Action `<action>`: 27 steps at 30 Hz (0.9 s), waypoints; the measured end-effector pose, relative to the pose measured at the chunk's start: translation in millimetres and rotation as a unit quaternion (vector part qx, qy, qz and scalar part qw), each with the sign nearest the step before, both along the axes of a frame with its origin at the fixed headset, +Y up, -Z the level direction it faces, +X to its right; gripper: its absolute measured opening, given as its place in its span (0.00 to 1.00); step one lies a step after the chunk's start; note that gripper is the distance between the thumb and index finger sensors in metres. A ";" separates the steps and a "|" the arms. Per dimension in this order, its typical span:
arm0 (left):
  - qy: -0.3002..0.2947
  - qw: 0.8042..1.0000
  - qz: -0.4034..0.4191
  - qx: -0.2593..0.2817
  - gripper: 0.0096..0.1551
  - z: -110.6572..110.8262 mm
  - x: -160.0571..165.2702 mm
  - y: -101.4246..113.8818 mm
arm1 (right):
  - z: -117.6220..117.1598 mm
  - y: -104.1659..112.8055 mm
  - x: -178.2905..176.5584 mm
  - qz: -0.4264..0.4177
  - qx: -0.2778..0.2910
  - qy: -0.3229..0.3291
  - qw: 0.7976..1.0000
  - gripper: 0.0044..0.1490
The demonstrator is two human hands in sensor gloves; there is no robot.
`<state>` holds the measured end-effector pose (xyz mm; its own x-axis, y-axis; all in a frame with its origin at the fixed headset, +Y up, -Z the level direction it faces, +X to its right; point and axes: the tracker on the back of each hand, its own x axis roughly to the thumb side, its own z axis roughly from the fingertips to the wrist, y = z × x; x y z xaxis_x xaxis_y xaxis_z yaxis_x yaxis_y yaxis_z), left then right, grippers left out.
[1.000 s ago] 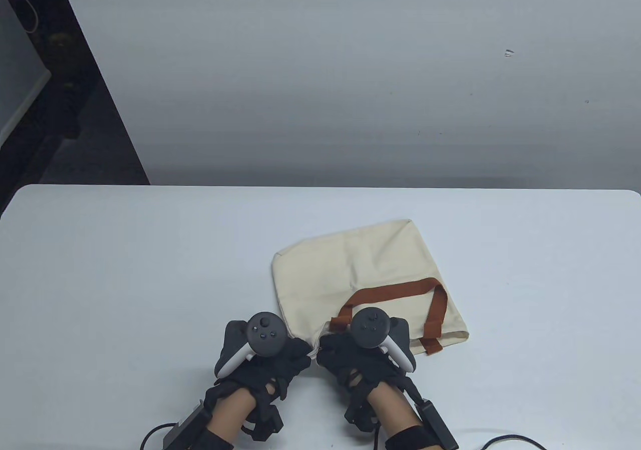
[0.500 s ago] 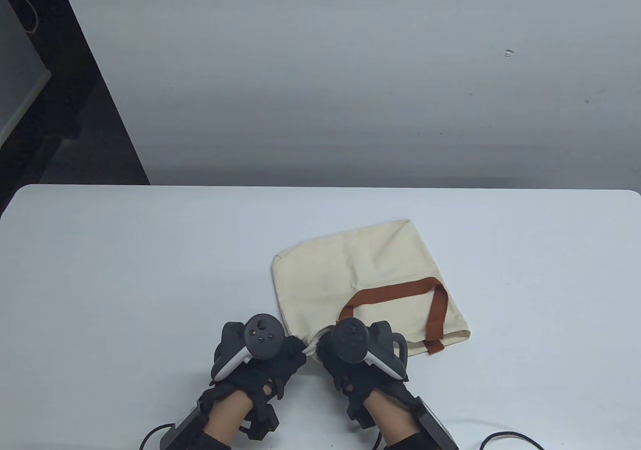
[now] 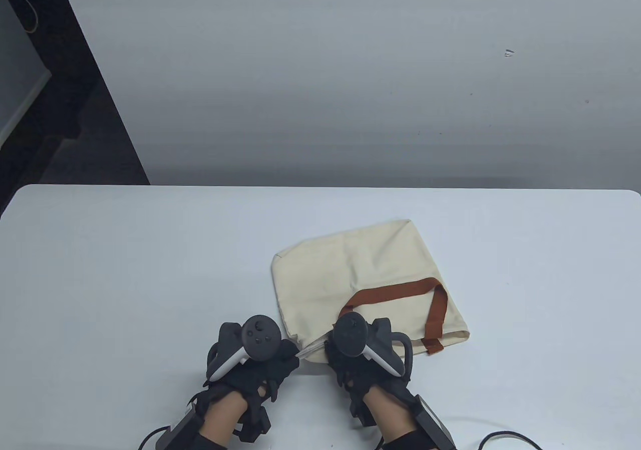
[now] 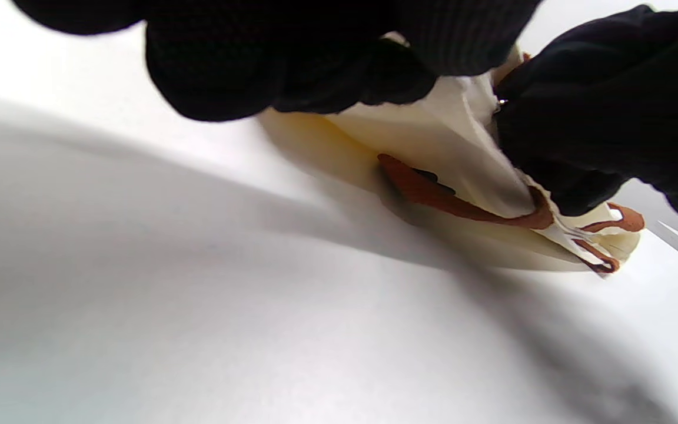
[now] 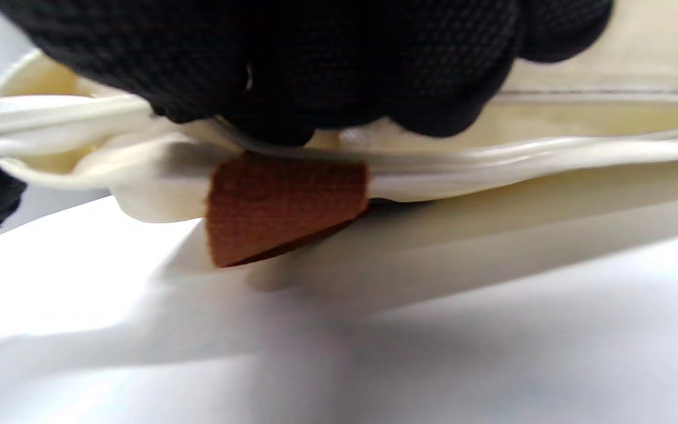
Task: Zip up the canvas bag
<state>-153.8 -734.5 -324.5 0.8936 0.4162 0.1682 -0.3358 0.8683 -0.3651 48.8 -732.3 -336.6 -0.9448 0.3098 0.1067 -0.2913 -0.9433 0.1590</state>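
A cream canvas bag (image 3: 360,265) with brown handles (image 3: 395,290) lies flat on the white table (image 3: 125,270), its opening edge toward me. My left hand (image 3: 280,362) grips the bag's near left corner; its fingers (image 4: 268,59) close over the cloth (image 4: 433,135). My right hand (image 3: 340,357) pinches the zipper pull at the opening edge, a little right of the left hand. A small metal piece (image 4: 501,105) shows at the right hand's fingers (image 4: 598,118). In the right wrist view the fingers (image 5: 315,59) press on the zipper line (image 5: 551,156) above a brown handle end (image 5: 286,206).
Black cables (image 3: 511,437) trail from both wrists at the table's near edge. A pale wall (image 3: 350,69) rises behind the table, and a dark gap (image 3: 50,119) lies beyond the far left corner.
The two hands have drawn apart, the left one sliding left and toward me. A short strip of the bag's opening edge now stretches between them. The bag's body has not moved.
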 end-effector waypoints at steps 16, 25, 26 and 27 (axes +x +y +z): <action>0.034 0.999 0.004 -0.014 0.19 -5.3 -25.1 0.1 | -10.9 -4.1 45.7 0.004 -0.032 -0.097 0.995 0.23; 0.052 0.999 0.009 -0.013 0.19 -8.4 -36.2 -0.4 | -14.5 -5.4 76.4 0.000 -0.041 -0.149 0.988 0.23; 0.055 0.998 0.010 -0.013 0.19 -8.6 -37.6 -0.3 | -14.5 -5.1 78.7 -0.003 -0.042 -0.154 0.987 0.23; 0.057 0.998 0.011 -0.011 0.19 -8.9 -39.2 -0.2 | -14.5 -4.7 81.7 -0.005 -0.043 -0.162 0.986 0.23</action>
<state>-193.0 -734.6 -333.3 0.8973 0.4379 0.0560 -0.3949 0.8528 -0.3416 130.5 -737.0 -351.1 -0.9217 0.3147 -0.2269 -0.3498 -0.9270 0.1353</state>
